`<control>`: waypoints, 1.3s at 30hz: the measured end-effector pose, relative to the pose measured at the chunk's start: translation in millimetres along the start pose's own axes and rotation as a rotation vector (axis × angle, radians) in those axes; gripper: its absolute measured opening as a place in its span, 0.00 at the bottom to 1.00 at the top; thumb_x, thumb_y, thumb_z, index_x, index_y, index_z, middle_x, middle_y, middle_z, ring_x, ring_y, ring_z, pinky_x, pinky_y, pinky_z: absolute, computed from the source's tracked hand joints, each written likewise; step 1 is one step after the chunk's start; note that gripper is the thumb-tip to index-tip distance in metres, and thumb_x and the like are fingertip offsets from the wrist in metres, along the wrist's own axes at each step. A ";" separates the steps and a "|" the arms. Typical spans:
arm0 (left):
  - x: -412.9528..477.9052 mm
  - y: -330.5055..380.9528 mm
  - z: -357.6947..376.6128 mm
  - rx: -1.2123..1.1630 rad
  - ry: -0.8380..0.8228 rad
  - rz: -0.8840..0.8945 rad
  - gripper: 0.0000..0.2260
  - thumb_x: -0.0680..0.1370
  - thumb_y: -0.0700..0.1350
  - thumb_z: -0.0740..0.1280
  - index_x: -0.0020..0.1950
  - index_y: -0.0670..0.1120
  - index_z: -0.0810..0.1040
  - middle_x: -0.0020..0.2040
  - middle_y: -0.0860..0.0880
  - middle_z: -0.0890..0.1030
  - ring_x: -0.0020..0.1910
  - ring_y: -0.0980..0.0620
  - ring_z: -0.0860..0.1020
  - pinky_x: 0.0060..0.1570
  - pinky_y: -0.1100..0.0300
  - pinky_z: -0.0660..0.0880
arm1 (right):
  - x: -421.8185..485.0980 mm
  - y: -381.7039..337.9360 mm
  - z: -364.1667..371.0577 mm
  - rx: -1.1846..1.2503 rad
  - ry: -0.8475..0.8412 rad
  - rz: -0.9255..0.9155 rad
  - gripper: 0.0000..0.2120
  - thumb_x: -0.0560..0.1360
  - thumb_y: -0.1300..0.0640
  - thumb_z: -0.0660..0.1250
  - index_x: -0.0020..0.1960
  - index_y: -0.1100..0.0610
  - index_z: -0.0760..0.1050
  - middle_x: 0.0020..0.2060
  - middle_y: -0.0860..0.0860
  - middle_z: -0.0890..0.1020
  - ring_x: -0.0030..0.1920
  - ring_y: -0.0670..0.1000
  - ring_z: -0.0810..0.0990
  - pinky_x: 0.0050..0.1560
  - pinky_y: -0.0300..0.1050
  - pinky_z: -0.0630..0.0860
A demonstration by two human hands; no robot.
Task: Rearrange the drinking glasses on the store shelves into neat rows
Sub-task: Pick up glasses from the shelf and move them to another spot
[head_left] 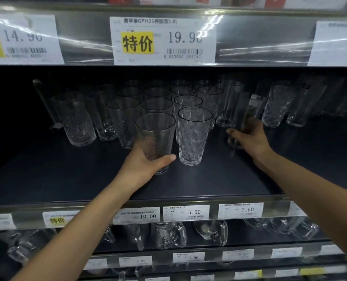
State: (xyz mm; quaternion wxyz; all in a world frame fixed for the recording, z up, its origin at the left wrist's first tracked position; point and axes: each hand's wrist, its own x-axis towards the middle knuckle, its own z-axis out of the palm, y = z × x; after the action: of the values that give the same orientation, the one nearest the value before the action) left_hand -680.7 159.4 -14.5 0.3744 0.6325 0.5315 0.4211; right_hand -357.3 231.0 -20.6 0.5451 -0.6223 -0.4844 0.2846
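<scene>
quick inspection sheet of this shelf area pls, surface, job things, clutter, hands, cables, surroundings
surface: dark shelf, front part bare, glasses towards the back
job's things: textured glasses in rows at centre; front textured glass upright; more glasses left and right, loosely placed
clutter: nothing seen
hands: left hand wraps a smooth glass at the front of the rows; right hand grips a tall narrow glass low down
cables: nothing seen
surroundings: price tags on the shelf edges, 19.90 tag above, 5.50 tag below; glass mugs on the lower shelf
</scene>
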 end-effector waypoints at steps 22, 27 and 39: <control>2.8 -3.1 5.1 0.092 0.138 0.021 0.30 0.66 0.54 0.79 0.64 0.49 0.73 0.57 0.54 0.80 0.54 0.57 0.78 0.51 0.65 0.71 | 15.2 0.7 7.0 0.000 0.116 -0.021 0.36 0.61 0.46 0.82 0.63 0.55 0.70 0.52 0.47 0.82 0.52 0.46 0.83 0.58 0.49 0.80; 4.0 -5.2 4.8 0.083 0.133 0.014 0.29 0.65 0.56 0.79 0.61 0.50 0.74 0.53 0.57 0.81 0.51 0.61 0.79 0.50 0.67 0.71 | 15.7 1.5 7.5 -0.008 0.128 -0.019 0.31 0.62 0.45 0.81 0.60 0.53 0.73 0.52 0.45 0.82 0.52 0.44 0.82 0.55 0.44 0.79; 1.9 -3.1 4.6 0.081 0.120 0.044 0.23 0.67 0.52 0.78 0.59 0.51 0.76 0.50 0.61 0.80 0.48 0.69 0.76 0.45 0.73 0.69 | 7.7 -5.0 7.8 0.023 0.148 -0.021 0.19 0.69 0.52 0.78 0.55 0.50 0.74 0.46 0.43 0.81 0.51 0.45 0.81 0.52 0.38 0.75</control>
State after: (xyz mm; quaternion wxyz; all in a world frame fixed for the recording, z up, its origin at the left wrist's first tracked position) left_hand -677.4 161.6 -18.8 0.3063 0.6324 0.5556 0.4445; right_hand -362.7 240.9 -16.4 0.5895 -0.6301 -0.4461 0.2377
